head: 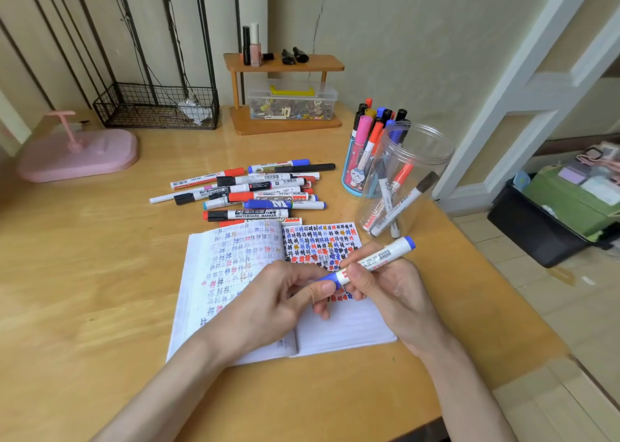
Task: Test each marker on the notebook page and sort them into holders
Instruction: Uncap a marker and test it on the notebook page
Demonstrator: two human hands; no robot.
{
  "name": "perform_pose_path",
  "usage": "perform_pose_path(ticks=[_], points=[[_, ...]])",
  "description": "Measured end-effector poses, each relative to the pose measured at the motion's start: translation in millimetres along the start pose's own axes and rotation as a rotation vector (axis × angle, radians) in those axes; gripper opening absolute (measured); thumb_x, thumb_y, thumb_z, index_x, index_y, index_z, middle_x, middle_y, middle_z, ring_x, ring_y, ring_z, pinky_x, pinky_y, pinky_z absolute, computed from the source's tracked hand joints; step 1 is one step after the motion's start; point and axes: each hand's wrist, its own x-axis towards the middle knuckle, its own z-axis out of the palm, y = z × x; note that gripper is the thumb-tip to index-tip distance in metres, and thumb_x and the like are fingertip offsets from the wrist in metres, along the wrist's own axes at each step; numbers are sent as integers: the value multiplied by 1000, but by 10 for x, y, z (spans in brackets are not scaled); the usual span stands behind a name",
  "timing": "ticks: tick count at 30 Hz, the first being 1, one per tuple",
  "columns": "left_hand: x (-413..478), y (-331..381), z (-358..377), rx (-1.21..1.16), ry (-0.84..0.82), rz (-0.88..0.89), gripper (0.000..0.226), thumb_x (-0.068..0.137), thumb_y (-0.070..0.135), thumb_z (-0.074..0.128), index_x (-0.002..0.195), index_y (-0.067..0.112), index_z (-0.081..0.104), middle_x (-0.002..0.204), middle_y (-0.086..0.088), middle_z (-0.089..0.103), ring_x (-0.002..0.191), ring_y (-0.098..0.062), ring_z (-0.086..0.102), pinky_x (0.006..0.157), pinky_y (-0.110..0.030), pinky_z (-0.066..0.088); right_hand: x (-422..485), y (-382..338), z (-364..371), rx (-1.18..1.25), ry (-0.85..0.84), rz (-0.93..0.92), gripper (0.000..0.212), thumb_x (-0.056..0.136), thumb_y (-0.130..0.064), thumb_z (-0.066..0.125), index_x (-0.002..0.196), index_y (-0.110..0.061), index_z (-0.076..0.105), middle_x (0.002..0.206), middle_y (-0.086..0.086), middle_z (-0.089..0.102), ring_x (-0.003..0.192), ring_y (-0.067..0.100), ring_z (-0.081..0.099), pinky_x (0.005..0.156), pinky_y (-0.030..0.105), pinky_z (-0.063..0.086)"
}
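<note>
Two hands meet over the open paper notebook (335,331). Our L hand (268,294) pinches the blue cap end of a smooth, white-barrelled marker (375,260), and our R hand (389,284) grips the barrel w/ fingers curled round it. Marker hangs tilted above the scribbled right page. Behind: loose marker pile (255,196), clear plastic jar (419,159) partly hiding a packed blue cup (352,179), all on a glossy wooden table (84,257).
</note>
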Motion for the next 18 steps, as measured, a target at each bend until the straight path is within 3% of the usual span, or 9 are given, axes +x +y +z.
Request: perform_pose_path(ticks=[4,7,9,13,16,18], points=[[7,-88,40,289,201,52,21,106,36,58,93,25,71,71,14,64,63,-8,57,61,-21,41,48,1,156,40,117,30,18,94,-23,73,96,-5,70,68,3,64,60,14,55,58,21,46],[-4,-69,81,489,292,108,19,105,41,56,98,28,69,67,26,52,61,1,49,59,-13,35,41,-12,254,-2,217,51,27,87,-31,73,73,-8,68,59,9,62,52,14,52,53,20,43],[-12,-25,100,548,283,134,23,106,44,49,96,29,64,69,24,46,66,1,48,58,-15,33,44,-38,275,-12,240,64,35,89,-32,72,66,-7,64,58,11,61,51,16,52,52,20,43],[-18,-5,80,402,232,123,19,108,31,54,91,27,61,70,17,54,63,-6,52,60,-16,35,46,-68,184,-6,197,50,39,92,-32,69,70,-1,65,61,10,62,56,16,55,55,22,45],[11,10,95,313,164,88,27,109,32,54,85,22,61,69,9,60,60,-10,53,60,-18,36,25,-18,134,-44,132,34,35,95,-33,70,76,-4,68,64,11,63,59,16,56,57,24,45],[1,-16,48,237,113,42,34,109,33,53,79,19,61,67,7,61,57,-10,51,60,-20,36,30,-42,29,-21,196,56,27,92,-34,73,79,-10,73,66,6,64,61,13,57,58,22,46]])
